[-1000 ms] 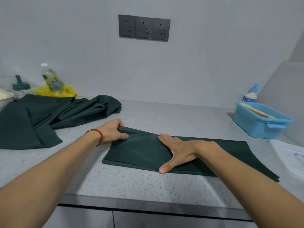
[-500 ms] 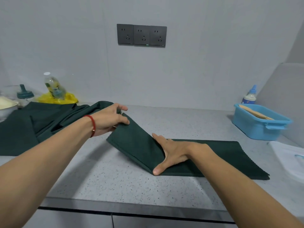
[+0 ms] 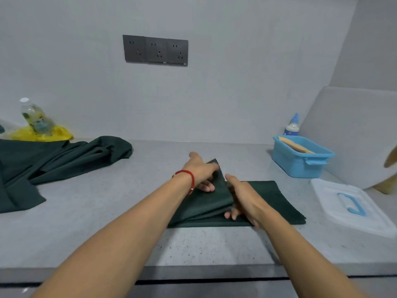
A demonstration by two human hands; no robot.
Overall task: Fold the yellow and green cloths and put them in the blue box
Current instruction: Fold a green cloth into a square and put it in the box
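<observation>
While the left hand (image 3: 202,172) grips the green cloth (image 3: 264,203) end, lifted over the flat right hand (image 3: 245,201), the cloth's long axis runs rightward toward the blue box (image 3: 296,166).

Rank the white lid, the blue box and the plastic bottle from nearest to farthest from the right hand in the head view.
From the right hand:
1. White lid, on the counter to its right.
2. Blue box, farther back on the right.
3. Plastic bottle, far left by the wall.
</observation>
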